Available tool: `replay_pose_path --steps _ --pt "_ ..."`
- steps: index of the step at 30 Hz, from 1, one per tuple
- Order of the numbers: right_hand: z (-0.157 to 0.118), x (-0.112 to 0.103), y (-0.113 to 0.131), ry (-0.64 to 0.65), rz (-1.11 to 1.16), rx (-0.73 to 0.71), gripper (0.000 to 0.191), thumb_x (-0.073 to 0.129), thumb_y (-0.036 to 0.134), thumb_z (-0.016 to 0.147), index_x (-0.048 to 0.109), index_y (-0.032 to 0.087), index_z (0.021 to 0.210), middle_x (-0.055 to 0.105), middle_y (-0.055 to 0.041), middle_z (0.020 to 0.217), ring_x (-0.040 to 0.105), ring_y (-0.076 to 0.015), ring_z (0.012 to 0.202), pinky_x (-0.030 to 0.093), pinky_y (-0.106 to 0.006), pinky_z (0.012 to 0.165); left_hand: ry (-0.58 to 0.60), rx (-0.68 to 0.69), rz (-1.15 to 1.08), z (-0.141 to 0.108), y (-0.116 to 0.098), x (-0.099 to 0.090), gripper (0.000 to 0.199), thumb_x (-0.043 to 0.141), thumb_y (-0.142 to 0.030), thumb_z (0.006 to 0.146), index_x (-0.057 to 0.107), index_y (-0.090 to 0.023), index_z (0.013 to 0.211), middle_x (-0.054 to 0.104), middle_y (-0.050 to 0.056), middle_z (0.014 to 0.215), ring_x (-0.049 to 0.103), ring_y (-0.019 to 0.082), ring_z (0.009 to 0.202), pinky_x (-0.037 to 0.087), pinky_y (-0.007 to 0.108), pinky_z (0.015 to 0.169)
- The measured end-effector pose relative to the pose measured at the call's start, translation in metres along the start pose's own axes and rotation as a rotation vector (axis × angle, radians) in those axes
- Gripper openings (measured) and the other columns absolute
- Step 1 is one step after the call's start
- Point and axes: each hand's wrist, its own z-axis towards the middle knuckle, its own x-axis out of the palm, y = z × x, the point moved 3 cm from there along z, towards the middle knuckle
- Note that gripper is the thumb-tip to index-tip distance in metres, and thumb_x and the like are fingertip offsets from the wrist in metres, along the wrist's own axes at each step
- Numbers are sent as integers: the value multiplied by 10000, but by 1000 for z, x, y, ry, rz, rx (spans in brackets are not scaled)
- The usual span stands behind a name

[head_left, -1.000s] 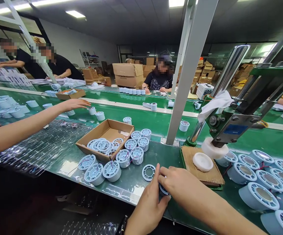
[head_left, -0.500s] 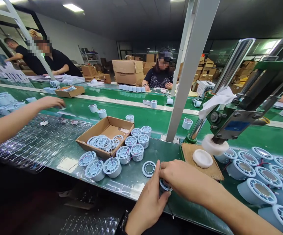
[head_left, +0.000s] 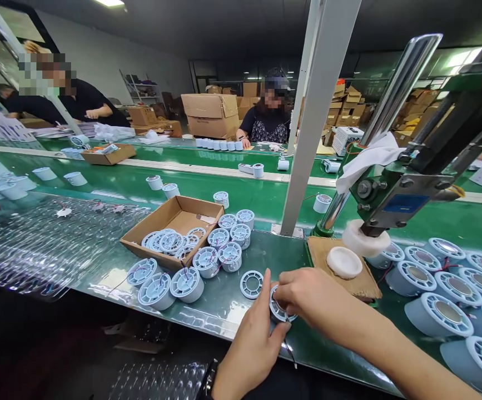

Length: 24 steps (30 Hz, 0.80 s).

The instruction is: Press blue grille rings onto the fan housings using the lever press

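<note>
My left hand [head_left: 254, 339] holds a light-blue round plastic housing [head_left: 277, 313] at the table's front edge, its thumb low on the near side and its index finger stretched along the left. Over the same housing, my right hand [head_left: 307, 291] is bent down with its fingers closed together at the top opening. Whatever lies between those fingertips is hidden. A thin dark wire [head_left: 289, 353] hangs from the housing over the edge. Just left of it a flat light-blue slotted ring [head_left: 243, 284] lies on the green tabletop.
A cardboard box [head_left: 134, 243] holds loose rings, with several open housings [head_left: 187, 284] beside it. A press with a white pad [head_left: 366, 238] stands over a white disc [head_left: 344, 263]. Rows of housings with metal discs [head_left: 438, 314] fill the right. Co-workers sit across and left.
My right hand has shifted slightly right and its fingers have curled, showing more of the housing's top. At left, a co-worker's outstretched arm has drawn back; another housing stands on the green surface there.
</note>
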Motion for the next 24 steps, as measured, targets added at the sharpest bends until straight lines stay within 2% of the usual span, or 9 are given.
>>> replay_pose_path --steps 2,5,8,10,12,14,17,21,24 --pt "-6 7 -6 -94 119 -38 69 623 164 887 672 211 872 656 14 922 600 -151 839 423 -259 715 7 -6 3 0 -2 0 842 526 -135 855 74 -201 1562 256 83 1607 304 241 1453 273 446 1189" --pt "-20 19 -11 -247 298 -36 227 515 144 939 691 265 1016 649 4 1100 574 -160 969 467 -292 848 32 -36 4 2 -6 2 844 518 -136 851 64 -163 1562 246 95 1609 284 238 1462 252 439 1201" --pt "-35 39 -14 -387 377 65 362 417 124 949 644 278 1185 535 -50 1323 528 -184 1173 466 -355 995 89 -5 -3 6 -13 6 919 552 -120 814 23 -168 1564 299 106 1589 319 248 1445 275 443 1195" --pt "-43 59 -16 -472 403 153 346 428 214 964 607 268 1255 437 -86 1429 486 -209 1277 456 -390 1050 96 62 38 7 -16 3 912 570 -131 814 55 -182 1565 339 106 1572 332 255 1437 289 449 1190" --pt "-48 84 -19 -526 422 206 356 498 293 944 591 257 1285 419 -108 1450 491 -228 1302 470 -386 1053 -13 109 165 7 -14 -7 727 509 -173 883 207 -205 1544 385 97 1547 336 254 1429 295 465 1184" --pt "-52 107 -21 -580 435 224 403 565 282 897 584 259 1298 454 -108 1428 515 -234 1291 482 -365 1045 -186 93 349 7 -8 -21 533 420 -212 943 374 -214 1474 443 103 1500 361 274 1399 321 510 1152" --pt "-58 129 -22 -685 429 244 440 584 217 853 585 273 1290 503 -86 1396 548 -226 1263 497 -338 1028 -328 4 591 10 5 -36 467 468 -294 939 487 -180 1391 517 147 1411 433 350 1303 393 596 1038" --pt "-66 136 -18 -744 444 272 597 580 158 808 451 236 1386 545 -72 1374 562 -202 1254 497 -299 1028 -399 -47 689 20 10 -36 419 516 -313 915 565 -164 1303 590 156 1289 501 368 1194 426 600 961" --pt "-67 134 -14 -810 525 388 698 545 118 764 347 208 1428 550 -79 1373 571 -200 1244 512 -288 1008 -290 -12 441 24 1 -26 542 555 -297 884 442 -208 1406 611 117 1275 566 310 1153 449 526 999"
